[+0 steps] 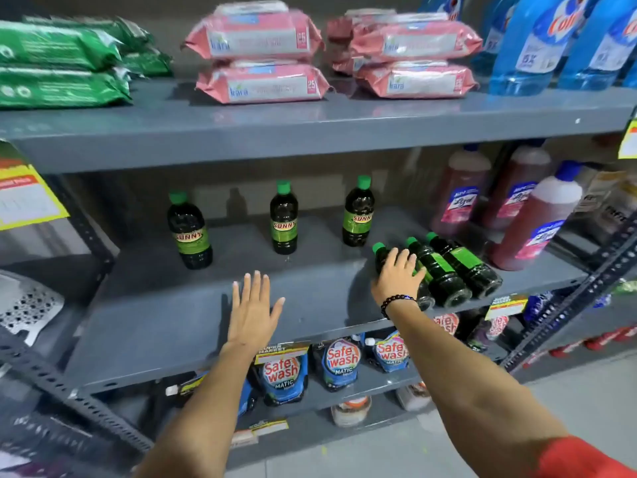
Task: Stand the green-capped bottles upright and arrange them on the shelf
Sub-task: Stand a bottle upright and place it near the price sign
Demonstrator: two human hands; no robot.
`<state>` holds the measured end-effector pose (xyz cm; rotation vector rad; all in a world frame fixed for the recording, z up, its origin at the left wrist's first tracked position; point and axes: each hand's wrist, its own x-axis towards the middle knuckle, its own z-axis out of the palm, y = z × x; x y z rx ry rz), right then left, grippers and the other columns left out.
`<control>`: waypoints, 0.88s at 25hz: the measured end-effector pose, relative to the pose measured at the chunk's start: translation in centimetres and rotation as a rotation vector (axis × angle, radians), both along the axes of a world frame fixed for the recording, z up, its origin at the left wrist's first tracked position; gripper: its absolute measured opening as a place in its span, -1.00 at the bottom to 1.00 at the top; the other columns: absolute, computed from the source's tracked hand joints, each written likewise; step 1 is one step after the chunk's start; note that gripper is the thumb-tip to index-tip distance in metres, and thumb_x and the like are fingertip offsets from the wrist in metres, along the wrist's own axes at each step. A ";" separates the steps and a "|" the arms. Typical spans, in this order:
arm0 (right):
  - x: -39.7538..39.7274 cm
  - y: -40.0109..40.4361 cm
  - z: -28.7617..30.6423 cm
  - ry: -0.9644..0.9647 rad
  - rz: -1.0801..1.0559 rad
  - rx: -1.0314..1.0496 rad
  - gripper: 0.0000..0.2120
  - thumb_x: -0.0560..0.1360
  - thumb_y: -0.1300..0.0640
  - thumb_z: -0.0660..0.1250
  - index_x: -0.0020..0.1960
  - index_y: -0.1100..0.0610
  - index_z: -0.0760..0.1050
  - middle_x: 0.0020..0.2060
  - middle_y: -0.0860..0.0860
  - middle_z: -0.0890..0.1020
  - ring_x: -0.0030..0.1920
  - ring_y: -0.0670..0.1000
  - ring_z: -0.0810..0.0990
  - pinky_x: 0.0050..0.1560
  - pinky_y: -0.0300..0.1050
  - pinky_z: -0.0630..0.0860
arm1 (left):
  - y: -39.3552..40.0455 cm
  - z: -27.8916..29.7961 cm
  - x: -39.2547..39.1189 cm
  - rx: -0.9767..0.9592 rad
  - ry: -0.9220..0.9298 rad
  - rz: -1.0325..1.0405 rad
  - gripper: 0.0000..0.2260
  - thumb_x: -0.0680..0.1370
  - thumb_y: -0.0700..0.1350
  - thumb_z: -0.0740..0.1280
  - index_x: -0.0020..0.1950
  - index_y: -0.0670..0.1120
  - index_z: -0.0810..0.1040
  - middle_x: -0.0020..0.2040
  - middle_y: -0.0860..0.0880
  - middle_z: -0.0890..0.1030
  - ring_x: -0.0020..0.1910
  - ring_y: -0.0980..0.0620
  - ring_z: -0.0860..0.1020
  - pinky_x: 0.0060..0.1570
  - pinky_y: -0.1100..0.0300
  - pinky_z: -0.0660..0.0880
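Observation:
Three dark green-capped bottles stand upright at the back of the grey middle shelf (165, 319): one at the left (189, 232), one in the middle (283, 219), one to the right (358, 213). Three more lie on their sides at the shelf's right front, caps pointing back-left: the nearest (381, 253), the second (439, 274), the third (463, 263). My right hand (396, 276) lies over the nearest lying bottle with fingers curled around it. My left hand (253, 307) hovers flat and open over the bare shelf front, holding nothing.
Tall red-liquid bottles with blue caps (531, 222) stand right of the lying bottles. Above are pink wipe packs (262, 50), green packs (58, 60) and blue bottles (537, 43). Detergent pouches (284, 374) fill the shelf below. A slotted steel upright (568, 298) runs at the right.

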<state>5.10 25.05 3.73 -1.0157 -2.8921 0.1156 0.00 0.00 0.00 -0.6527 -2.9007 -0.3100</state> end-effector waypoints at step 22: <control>-6.8 -9.1 4.3 0.277 0.008 -0.227 -0.30 0.32 -0.01 0.49 0.30 0.26 0.29 0.24 0.20 0.40 0.27 0.23 0.39 0.14 0.15 0.47 | -6.2 -1.0 -2.0 0.165 -0.092 0.138 -0.47 0.56 0.08 0.04 0.39 -0.25 0.26 0.43 -0.24 0.30 0.45 -0.21 0.14 0.44 -0.08 0.01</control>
